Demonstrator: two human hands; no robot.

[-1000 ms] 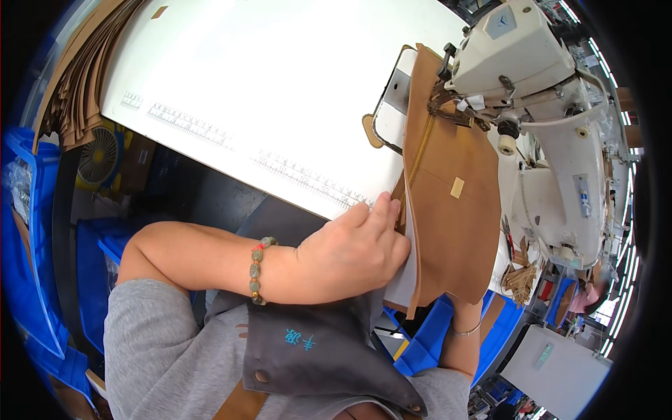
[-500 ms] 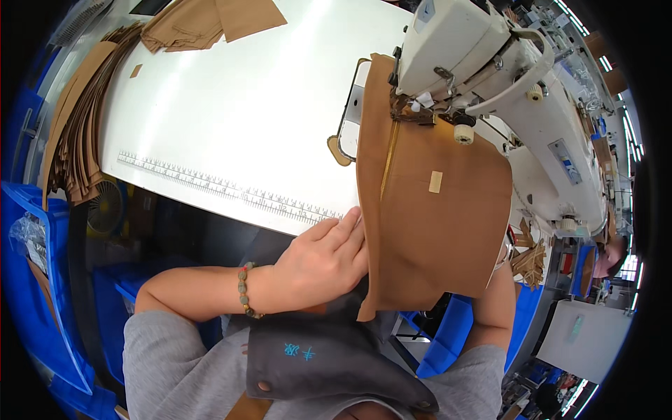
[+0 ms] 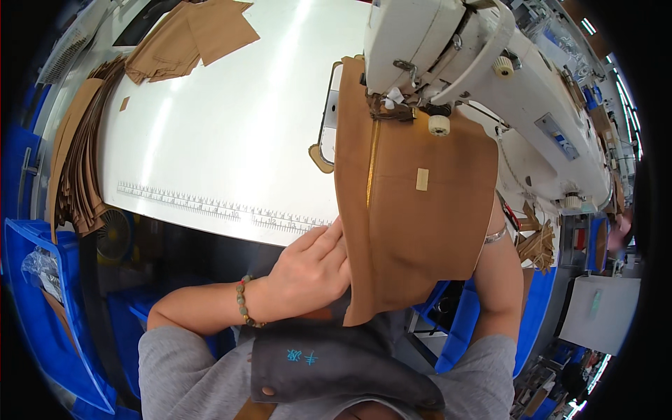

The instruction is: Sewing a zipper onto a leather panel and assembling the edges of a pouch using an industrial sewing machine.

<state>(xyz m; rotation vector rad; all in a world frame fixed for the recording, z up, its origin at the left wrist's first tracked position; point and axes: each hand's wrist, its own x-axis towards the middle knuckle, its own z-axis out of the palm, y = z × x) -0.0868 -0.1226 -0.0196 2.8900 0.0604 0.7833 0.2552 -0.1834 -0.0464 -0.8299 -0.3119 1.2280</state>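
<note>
A large brown leather-like panel [image 3: 441, 231] lies under the head of a white sewing machine [image 3: 413, 52], its near part hanging past the table edge. A golden zipper [image 3: 373, 164] runs along its left side, leading up to the presser foot. To the zipper's right sits a small pale rectangular tab [image 3: 422, 179]. My left hand [image 3: 315, 266] holds the panel's left edge, fingers straight and close together, with some fingers and the thumb hidden behind the edge. Beneath the panel's right side my right hand is out of sight; only my right forearm [image 3: 498, 280] and a wrist bracelet [image 3: 496, 234] show.
Brown pieces [image 3: 164, 42] lie at the table's far left, beside a thick stack of brown strips [image 3: 77, 161]. A printed ruler [image 3: 210, 204] follows the near table edge. Blue bins [image 3: 42, 294] stand left of me. Brown scraps [image 3: 537, 246] lie right of the panel.
The view has shifted, so machine and panel appear farther left. My left hand keeps to the panel's edge. More of my right wrist and its bracelet shows now.
</note>
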